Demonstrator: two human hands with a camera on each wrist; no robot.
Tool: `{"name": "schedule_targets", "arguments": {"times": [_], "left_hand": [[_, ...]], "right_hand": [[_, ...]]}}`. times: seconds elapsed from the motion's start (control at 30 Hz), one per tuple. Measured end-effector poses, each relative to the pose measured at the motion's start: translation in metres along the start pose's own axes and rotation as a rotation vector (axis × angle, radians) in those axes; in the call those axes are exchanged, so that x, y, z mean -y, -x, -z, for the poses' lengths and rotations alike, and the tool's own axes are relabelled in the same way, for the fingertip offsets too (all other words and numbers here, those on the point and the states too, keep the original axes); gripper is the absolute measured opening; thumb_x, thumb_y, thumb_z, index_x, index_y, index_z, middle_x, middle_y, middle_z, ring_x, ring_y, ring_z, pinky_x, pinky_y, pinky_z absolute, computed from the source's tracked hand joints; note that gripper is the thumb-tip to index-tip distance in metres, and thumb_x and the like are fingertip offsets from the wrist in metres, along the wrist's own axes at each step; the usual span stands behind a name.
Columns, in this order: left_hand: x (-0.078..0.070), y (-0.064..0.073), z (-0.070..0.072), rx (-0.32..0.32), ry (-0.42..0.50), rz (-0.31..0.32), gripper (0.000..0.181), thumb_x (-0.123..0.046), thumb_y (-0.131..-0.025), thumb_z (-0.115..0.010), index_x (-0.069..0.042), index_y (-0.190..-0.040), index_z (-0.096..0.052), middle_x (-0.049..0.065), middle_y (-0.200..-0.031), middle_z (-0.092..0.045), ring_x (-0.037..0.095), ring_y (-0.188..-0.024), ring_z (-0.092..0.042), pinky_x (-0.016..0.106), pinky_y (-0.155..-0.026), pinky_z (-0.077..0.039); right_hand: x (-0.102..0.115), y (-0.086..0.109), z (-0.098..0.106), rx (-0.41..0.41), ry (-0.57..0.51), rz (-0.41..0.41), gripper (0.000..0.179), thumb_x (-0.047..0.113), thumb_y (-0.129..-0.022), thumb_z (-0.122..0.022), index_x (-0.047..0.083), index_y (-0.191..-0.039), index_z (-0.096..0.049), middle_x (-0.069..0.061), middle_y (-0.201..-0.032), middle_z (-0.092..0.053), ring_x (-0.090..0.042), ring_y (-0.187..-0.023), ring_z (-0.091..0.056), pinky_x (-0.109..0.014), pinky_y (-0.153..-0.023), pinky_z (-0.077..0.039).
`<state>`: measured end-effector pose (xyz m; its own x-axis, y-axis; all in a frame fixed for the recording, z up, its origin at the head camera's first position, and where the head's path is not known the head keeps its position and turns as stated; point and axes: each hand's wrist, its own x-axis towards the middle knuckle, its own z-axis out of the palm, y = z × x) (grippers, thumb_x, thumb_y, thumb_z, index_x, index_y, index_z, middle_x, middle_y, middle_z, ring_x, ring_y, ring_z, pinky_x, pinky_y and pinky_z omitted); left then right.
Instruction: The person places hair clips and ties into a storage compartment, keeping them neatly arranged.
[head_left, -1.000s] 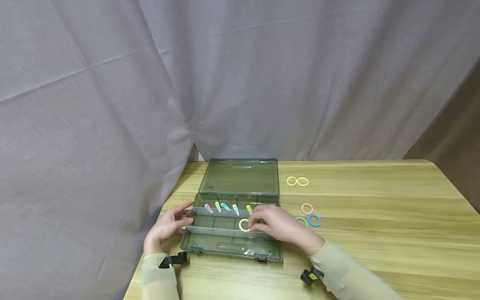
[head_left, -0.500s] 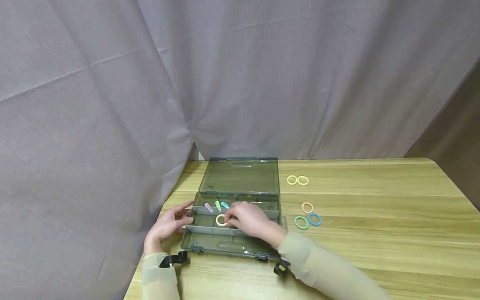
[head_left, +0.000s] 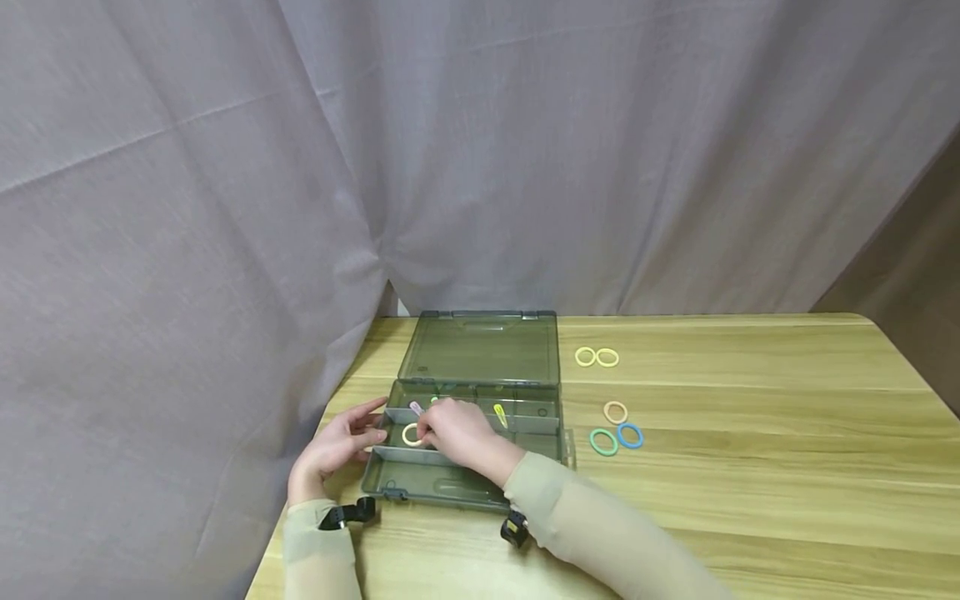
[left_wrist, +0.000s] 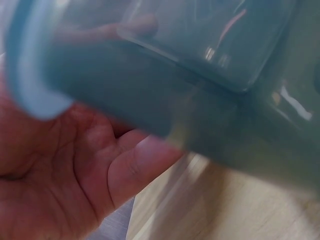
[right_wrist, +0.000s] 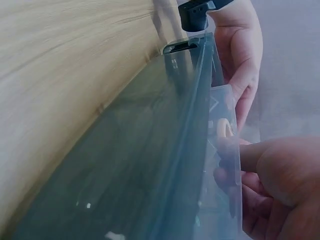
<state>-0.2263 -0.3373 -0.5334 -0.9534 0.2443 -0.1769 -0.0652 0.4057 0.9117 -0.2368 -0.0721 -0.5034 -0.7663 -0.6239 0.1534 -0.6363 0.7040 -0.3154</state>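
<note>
A cream hair tie (head_left: pixel 403 434) is pinched between the thumb and fingers of my right hand (head_left: pixel 457 433), over the left part of the box's middle row. The translucent green-grey storage box (head_left: pixel 416 479) lies with its lid (head_left: pixel 480 346) folded back. A purple snap clip (head_left: pixel 416 408) and a yellow snap clip (head_left: pixel 500 415) sit on the rear divider; my right hand covers most of the stretch between them. My left hand (head_left: pixel 337 442) touches the box's left side, fingers extended; its palm and thumb also appear in the left wrist view, against the box wall.
To the right of the box, two yellow hair ties (head_left: pixel 577 357) lie side by side. Nearer are a peach hair tie (head_left: pixel 606 412), a blue hair tie (head_left: pixel 631 447) and a green hair tie (head_left: pixel 592 442) on the wooden table (head_left: pixel 750 467). A grey curtain (head_left: pixel 525 167) hangs behind.
My right hand has moved left along the box's middle row with the cream hair tie, uncovering the yellow clip and covering others. My left hand has stayed in place.
</note>
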Motion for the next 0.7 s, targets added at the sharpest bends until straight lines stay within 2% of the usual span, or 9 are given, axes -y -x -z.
{"name": "schedule_targets", "arguments": {"times": [0.13, 0.4, 0.7], "left_hand": [[0.000, 0.000, 0.000, 0.000, -0.004, -0.005, 0.070, -0.014, -0.102, -0.074, -0.006, -0.164, -0.043, 0.035, -0.155, -0.048, 0.043, -0.132, -0.058, 0.044, -0.082, -0.063], [-0.002, -0.001, 0.000, 0.011, -0.005, -0.009, 0.069, -0.016, -0.102, -0.074, -0.007, -0.164, -0.044, 0.035, -0.155, -0.049, 0.042, -0.132, -0.058, 0.044, -0.083, -0.063], [-0.002, 0.000, 0.001, 0.008, -0.003, -0.002, 0.070, -0.015, -0.102, -0.074, -0.007, -0.164, -0.043, 0.035, -0.153, -0.050, 0.040, -0.127, -0.062, 0.044, -0.082, -0.063]], "right_hand": [[0.005, -0.009, -0.005, 0.021, -0.009, -0.003, 0.015, 0.033, -0.093, -0.084, 0.029, -0.081, -0.078, 0.017, -0.084, -0.069, -0.005, -0.078, -0.064, -0.031, -0.060, -0.053], [0.013, -0.023, -0.015, 0.041, 0.020, -0.018, 0.015, 0.022, -0.092, -0.085, 0.029, -0.079, -0.079, 0.019, -0.079, -0.070, -0.005, -0.070, -0.062, -0.031, -0.058, -0.052], [0.015, -0.028, -0.015, 0.057, 0.077, -0.058, 0.011, 0.023, -0.095, -0.082, 0.031, -0.086, -0.084, 0.018, -0.087, -0.075, -0.009, -0.074, -0.068, -0.032, -0.059, -0.055]]}}
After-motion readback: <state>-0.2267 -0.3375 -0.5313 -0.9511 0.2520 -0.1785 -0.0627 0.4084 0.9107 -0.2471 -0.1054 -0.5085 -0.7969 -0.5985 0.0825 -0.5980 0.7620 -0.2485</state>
